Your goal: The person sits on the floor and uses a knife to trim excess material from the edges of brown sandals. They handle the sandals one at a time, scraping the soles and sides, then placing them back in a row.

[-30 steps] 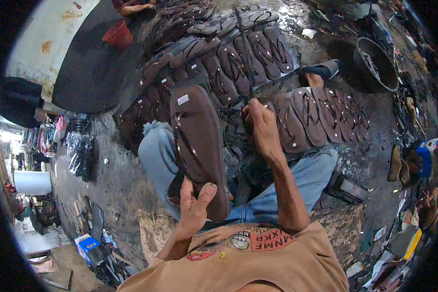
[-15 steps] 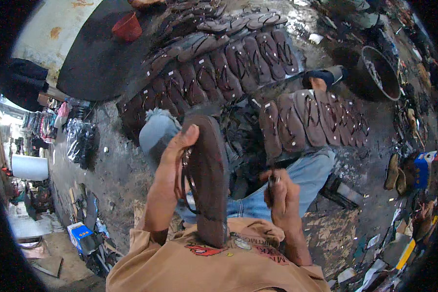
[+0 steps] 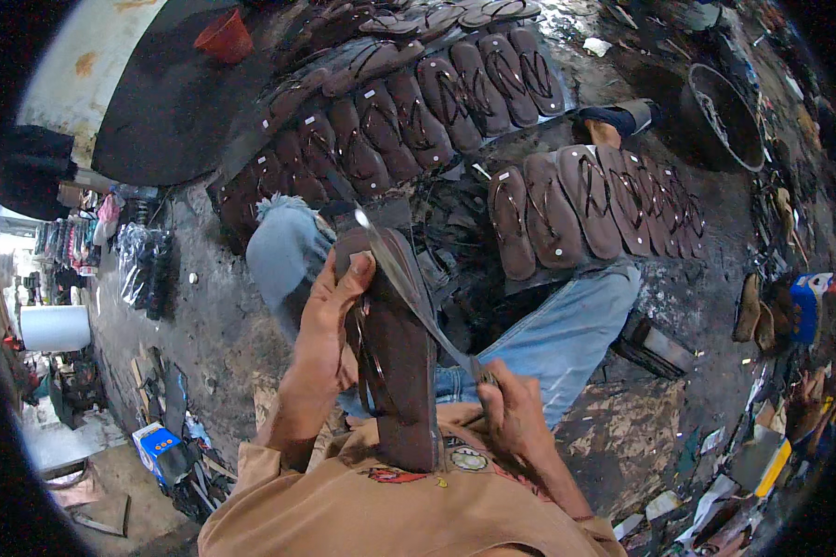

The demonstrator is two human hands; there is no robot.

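My left hand (image 3: 318, 325) is closed around the left side of a dark brown flip-flop (image 3: 401, 376), its thumb on the sole near the upper end. The flip-flop stands lengthwise in front of my shirt, its lower end against the cloth and its thong strap on the left. In my right hand (image 3: 516, 408) is a knife (image 3: 409, 286) with a long, narrow metal blade. This blade slants up and left across the upper right part of the sole, at or just over its edge. My right fingers hide the handle.
Rows of brown flip-flops (image 3: 358, 153) lie beyond my knees, with another group (image 3: 562, 209) at the right. Between them is a heap of black scraps (image 3: 455, 246). A dark tub (image 3: 724, 121), a red bucket (image 3: 224, 37) and a dark block (image 3: 661, 345) stand around.
My right hand has moved left and down toward the flip-flop, bringing the knife blade across its upper edge. The left hand still grips the flip-flop. The view has shifted slightly.
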